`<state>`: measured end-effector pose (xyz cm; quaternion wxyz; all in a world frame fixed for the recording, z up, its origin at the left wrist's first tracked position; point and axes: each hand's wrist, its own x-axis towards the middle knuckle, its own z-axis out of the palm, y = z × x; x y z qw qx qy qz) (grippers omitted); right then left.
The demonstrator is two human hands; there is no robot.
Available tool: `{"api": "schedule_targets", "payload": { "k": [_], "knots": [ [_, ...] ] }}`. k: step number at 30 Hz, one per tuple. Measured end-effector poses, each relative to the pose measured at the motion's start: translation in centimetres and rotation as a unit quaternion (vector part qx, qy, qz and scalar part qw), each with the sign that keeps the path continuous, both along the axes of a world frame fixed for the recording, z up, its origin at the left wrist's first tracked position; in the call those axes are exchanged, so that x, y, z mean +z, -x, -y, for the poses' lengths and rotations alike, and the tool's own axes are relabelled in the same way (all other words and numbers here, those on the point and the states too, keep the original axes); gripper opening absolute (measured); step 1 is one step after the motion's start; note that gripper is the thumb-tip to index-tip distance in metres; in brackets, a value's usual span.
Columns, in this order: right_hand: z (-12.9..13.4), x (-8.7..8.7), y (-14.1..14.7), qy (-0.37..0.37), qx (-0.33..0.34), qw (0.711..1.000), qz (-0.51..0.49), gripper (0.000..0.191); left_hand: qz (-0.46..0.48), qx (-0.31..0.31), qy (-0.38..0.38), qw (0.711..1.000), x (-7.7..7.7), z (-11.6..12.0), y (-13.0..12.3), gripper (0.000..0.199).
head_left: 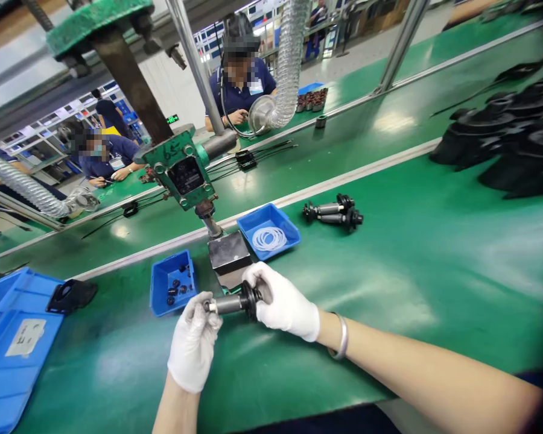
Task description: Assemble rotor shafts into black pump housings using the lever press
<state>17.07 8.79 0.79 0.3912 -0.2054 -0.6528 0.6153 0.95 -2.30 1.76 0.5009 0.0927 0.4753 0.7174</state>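
Note:
A grey cylindrical part (228,304) with black discs at its right end lies level between my hands, in front of the press block. My left hand (193,343), in a white glove, pinches its thin left end, where a small black piece and a pale bit show. My right hand (286,304), also gloved, grips the black disc end. Behind the part stands a dark metal block (229,252) under the green press (185,175). A blue tray (157,286) of small black pieces is to the left; another blue tray (290,236) holds white rings.
Similar assembled parts (332,212) lie behind to the right. Black conical pieces (520,138) are piled at the far right. A large blue bin (13,374) and a black piece (72,295) stand left. Co-workers sit across the bench beyond a metal rail.

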Motion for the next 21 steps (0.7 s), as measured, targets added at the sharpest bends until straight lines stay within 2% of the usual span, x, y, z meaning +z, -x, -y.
{"api": "schedule_targets", "payload": {
  "k": [4,13,18,21],
  "knots": [
    [0.2,0.3,-0.2,-0.008,0.005,1.000,0.005,0.032,0.013,0.017,0.011,1.000,-0.4,0.0,-0.4,0.046],
    [0.2,0.5,-0.3,-0.020,-0.008,1.000,0.021,0.031,0.042,-0.016,-0.009,0.999,-1.2,0.3,-0.8,0.041],
    [0.4,0.3,-0.3,-0.073,-0.023,0.996,0.040,0.032,-0.002,-0.019,0.003,1.000,-1.2,0.5,-0.7,0.044],
    [0.5,0.5,-0.4,-0.132,-0.042,0.989,0.052,0.033,-0.019,-0.021,0.008,1.000,-1.3,0.5,-0.7,0.043]
  ]
}}
